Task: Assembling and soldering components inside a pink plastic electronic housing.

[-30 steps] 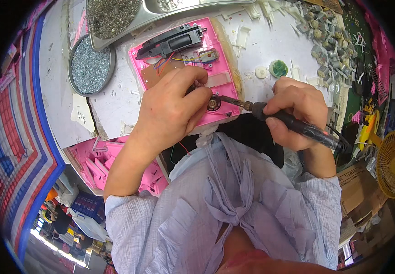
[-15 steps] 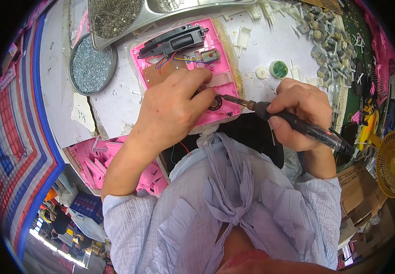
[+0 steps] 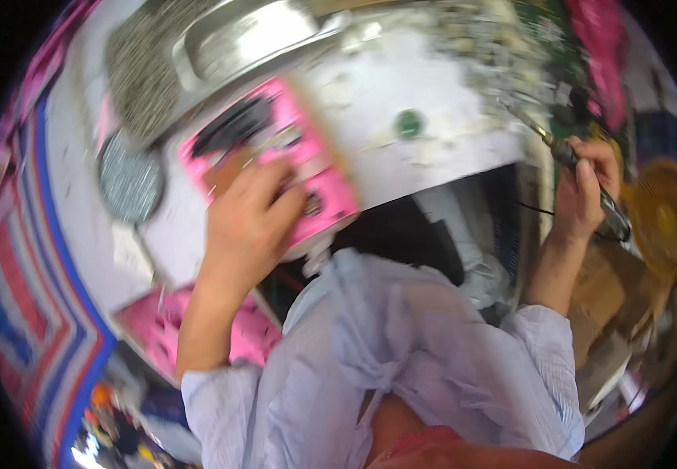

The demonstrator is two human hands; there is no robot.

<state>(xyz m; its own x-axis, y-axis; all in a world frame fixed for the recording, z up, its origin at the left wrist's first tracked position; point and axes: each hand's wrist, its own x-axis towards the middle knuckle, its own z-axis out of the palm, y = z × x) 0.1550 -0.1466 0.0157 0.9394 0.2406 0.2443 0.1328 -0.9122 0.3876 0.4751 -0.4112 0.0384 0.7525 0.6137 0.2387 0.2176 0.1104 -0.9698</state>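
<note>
My right hand (image 3: 589, 184) is closed round a black-handled soldering iron (image 3: 567, 153), held out at the right edge of the table with its tip toward the far left. A pink plastic housing (image 3: 340, 191) lies on the table at left centre. Inside it are a long black part (image 3: 233, 127), a brown circuit board (image 3: 227, 169) and a small round dark part (image 3: 313, 205). My left hand (image 3: 248, 215) rests over the housing's near left side, fingers curled in beside the round part. Blur and the hand itself hide what the fingertips pinch.
A round dish of small silvery pieces (image 3: 130, 180) stands left of the housing. Behind it is a metal tray (image 3: 248, 37). A green round thing (image 3: 410, 123) and scattered grey parts (image 3: 503, 74) lie to the right. Pink parts (image 3: 162, 328) fill a box near my left forearm. A yellow fan (image 3: 665, 223) stands at right.
The soldering iron has moved in my right hand from the round part in the housing to the far right. My left hand stays at the housing. The whole view has shifted and blurred.
</note>
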